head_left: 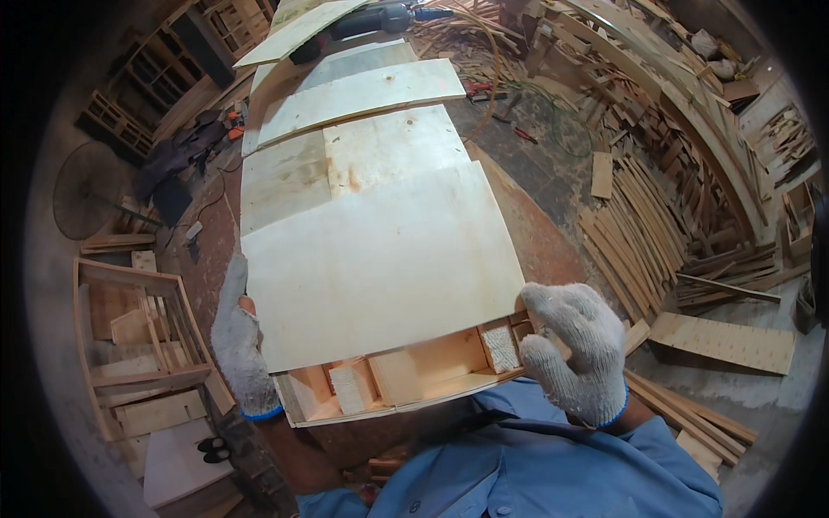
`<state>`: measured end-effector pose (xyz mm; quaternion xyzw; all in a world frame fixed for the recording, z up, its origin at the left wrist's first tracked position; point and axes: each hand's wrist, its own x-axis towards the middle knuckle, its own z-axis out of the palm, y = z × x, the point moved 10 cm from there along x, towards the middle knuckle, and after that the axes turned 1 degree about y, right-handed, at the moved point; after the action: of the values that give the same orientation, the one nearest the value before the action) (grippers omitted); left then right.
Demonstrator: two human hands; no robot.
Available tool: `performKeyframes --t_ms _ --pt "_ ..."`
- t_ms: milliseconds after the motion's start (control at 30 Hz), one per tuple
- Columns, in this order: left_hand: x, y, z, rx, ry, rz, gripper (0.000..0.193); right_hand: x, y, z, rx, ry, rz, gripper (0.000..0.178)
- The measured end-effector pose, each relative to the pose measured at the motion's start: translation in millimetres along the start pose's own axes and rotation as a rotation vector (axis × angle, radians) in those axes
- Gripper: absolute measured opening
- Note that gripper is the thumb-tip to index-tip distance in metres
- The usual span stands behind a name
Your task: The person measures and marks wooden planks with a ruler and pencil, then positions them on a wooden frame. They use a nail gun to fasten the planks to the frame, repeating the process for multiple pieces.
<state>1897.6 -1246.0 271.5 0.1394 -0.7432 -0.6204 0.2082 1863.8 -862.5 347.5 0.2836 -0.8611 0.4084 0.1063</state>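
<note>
A pale plywood panel (pixel 384 255) lies on a shallow wooden frame (pixel 423 388), leaving a strip of the frame's inner blocks and compartments showing along the near side. My left hand (pixel 242 358), in a grey-white knit glove with a blue cuff, rests along the left edge of the panel and frame, fingers stretched forward. At the panel's near right corner, my gloved right hand (pixel 580 350) grips with curled fingers, its thumb lower down by the frame's edge. Beyond the panel, more plywood pieces (pixel 393 147) lie in an overlapping row.
A dark power tool (pixel 376 22) with a hose lies at the far end. On the right floor are stacked wood strips (pixel 635 220) and a plywood offcut (pixel 725 341). At left stand a wooden frame (pixel 142 345) and a round fan (pixel 86 190). Pliers (pixel 524 135) lie on the floor.
</note>
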Motion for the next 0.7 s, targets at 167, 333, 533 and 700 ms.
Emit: performKeyframes --t_ms 167,333,533,700 --pt "-3 15 3 0.122 0.019 0.083 0.047 -2 3 1 -0.004 -0.016 -0.017 0.041" --pt "-11 17 11 -0.253 -0.006 0.089 0.047 2 20 12 0.037 0.038 0.010 0.058" --pt "-10 -28 -9 -0.188 0.052 -0.066 0.050 7 29 20 0.071 -0.010 0.049 0.063" --pt "-10 -28 -3 -0.055 0.090 0.109 0.049 12 28 22 0.054 -0.040 0.062 0.060"
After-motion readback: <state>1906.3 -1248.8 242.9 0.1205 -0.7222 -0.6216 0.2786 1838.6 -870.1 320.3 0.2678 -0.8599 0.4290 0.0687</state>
